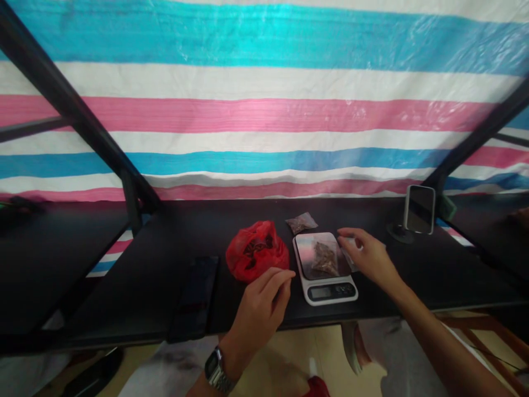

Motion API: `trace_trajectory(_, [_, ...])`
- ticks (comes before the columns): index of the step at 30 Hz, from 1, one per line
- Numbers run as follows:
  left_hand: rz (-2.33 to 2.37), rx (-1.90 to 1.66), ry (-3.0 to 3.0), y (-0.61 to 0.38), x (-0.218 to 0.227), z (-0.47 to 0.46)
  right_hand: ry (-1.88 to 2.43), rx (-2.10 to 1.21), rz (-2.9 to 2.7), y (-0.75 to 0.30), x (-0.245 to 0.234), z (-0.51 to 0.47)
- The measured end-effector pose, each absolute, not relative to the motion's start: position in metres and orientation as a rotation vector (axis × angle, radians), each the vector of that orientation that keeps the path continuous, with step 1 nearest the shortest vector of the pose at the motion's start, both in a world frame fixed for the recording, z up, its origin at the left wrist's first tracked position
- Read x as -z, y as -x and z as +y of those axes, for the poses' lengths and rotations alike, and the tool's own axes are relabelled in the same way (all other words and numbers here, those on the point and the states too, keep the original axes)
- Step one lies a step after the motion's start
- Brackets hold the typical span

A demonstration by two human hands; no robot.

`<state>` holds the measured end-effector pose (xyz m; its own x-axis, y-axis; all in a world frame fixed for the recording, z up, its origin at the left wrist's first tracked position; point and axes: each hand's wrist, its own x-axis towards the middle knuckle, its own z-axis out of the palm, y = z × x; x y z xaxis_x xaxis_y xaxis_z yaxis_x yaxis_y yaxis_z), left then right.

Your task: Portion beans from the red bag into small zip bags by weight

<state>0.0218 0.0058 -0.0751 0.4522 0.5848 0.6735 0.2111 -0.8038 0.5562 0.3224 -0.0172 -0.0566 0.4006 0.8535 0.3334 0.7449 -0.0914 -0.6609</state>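
Note:
A white kitchen scale (329,293) with a shiny metal plate stands on the black table. Lying on the plate is a small clear bag of brown dried pieces (324,258). My left hand (262,303), wearing a metal watch, hovers at the scale's lower left with fingers stretched loosely and nothing visible in them. Close to the plate's right edge, my right hand (367,256) has its thumb and fingers slightly apart. Clear plastic (352,263) lies beneath that hand, partly covered. A red plastic bag (258,251) with dark contents sits open left of the scale.
Another small filled clear bag (301,222) lies behind the scale. A dark flat phone-like object (194,295) is at the left. A small framed stand (419,209) rises at the back right. Black metal bars (86,132) and a striped sheet (264,116) bound the table.

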Motion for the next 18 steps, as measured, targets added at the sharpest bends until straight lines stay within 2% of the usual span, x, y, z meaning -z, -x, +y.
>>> trace_trajectory(3, [0.611,-1.226,-2.477,-0.020,0.076,0.000,1.866,0.037,-1.267,-0.337,0.063,-0.030])
trace_trajectory(6, [0.643,-1.097,-2.608,-0.017,0.078,-0.011,1.951,0.052,-1.088,-0.353,0.067,-0.043])
trace_trajectory(9, [0.903,-0.979,-2.696,-0.013,0.085,-0.018,1.992,0.034,-0.964,-0.361,0.069,-0.050])
trace_trajectory(13, [1.185,-1.053,-2.753,-0.011,0.100,-0.017,1.976,-0.017,-0.932,-0.356,0.069,-0.049])
trace_trajectory(18, [1.168,-1.123,-2.570,-0.022,0.109,-0.007,1.926,-0.016,-0.990,-0.345,0.070,-0.049])
